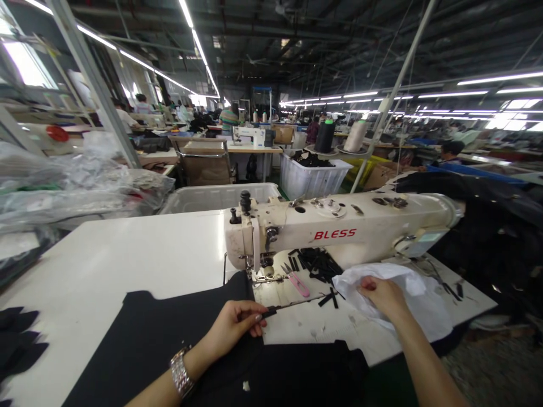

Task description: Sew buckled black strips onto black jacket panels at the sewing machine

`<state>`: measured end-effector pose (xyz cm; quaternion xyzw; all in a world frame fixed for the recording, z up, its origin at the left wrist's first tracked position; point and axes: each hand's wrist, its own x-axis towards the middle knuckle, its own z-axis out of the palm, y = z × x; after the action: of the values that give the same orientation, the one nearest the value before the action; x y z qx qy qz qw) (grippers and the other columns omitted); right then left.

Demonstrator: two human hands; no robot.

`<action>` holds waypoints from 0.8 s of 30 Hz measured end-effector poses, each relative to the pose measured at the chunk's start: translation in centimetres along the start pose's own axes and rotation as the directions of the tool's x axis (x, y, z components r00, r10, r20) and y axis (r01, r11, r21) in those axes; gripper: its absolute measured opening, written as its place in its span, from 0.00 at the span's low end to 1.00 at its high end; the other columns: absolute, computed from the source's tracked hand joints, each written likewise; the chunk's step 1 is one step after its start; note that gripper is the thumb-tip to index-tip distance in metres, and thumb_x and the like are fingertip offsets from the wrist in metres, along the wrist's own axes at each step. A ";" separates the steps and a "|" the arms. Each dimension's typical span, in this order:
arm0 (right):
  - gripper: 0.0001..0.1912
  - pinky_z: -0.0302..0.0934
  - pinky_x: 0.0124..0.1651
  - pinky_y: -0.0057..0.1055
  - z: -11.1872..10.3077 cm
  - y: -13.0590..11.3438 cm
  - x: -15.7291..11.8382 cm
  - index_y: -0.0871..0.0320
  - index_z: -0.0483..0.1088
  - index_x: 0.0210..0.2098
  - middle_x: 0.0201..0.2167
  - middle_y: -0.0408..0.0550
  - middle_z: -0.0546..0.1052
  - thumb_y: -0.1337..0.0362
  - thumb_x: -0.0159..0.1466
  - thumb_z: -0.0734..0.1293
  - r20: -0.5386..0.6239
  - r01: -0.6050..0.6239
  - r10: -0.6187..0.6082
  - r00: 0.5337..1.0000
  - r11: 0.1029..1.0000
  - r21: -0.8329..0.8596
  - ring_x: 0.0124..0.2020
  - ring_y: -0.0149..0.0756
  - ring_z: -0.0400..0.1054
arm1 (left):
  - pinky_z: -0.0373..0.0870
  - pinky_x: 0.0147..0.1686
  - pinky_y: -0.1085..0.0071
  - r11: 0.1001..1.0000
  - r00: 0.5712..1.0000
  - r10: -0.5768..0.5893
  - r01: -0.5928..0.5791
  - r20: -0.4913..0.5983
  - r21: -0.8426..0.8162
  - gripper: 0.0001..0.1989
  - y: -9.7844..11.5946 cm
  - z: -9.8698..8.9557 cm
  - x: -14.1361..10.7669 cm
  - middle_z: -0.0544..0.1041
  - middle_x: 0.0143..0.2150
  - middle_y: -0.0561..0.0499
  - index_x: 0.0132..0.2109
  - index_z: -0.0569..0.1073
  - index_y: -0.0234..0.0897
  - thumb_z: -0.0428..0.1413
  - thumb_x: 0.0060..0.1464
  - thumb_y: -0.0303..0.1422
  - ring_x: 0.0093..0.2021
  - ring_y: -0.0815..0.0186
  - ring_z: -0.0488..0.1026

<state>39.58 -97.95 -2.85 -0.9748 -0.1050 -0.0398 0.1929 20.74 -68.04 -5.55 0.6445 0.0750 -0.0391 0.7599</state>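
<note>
Through the head view I see my left hand (237,327) pinching a short, flat black strip (271,311) above the large black fabric panel (169,333), spread over the near edge of the white surface (156,249). My right hand (386,297) has its fingertips closed on a crumpled, thin white bag (428,311) near the surface's right corner. Pink-handled metal snips (299,284) lie between, beside loose black strips (318,263).

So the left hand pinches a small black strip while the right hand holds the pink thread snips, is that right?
Not quite: the head view shows the right hand at the white plastic bag, while the pink thread snips lie untouched on the sewing table. The left hand does pinch a small black strip.
</note>
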 end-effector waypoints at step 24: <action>0.14 0.57 0.23 0.26 6.0 -15.6 -7.3 0.61 0.71 0.28 0.16 0.43 0.71 0.57 0.48 0.70 0.396 -0.222 -0.452 0.800 0.390 0.894 0.19 0.29 0.64 | 0.62 0.17 0.80 0.976 0.999 0.030 -0.026 0.018 -0.215 0.17 0.5 -0.9 0.1 0.73 0.19 0.49 0.28 0.72 0.26 0.62 0.37 0.39 0.16 0.74 0.67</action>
<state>29.27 -82.90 -3.46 -0.6541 -0.2348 0.3123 0.6477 20.81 -67.09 -5.25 0.5594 0.0616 -0.0270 0.8262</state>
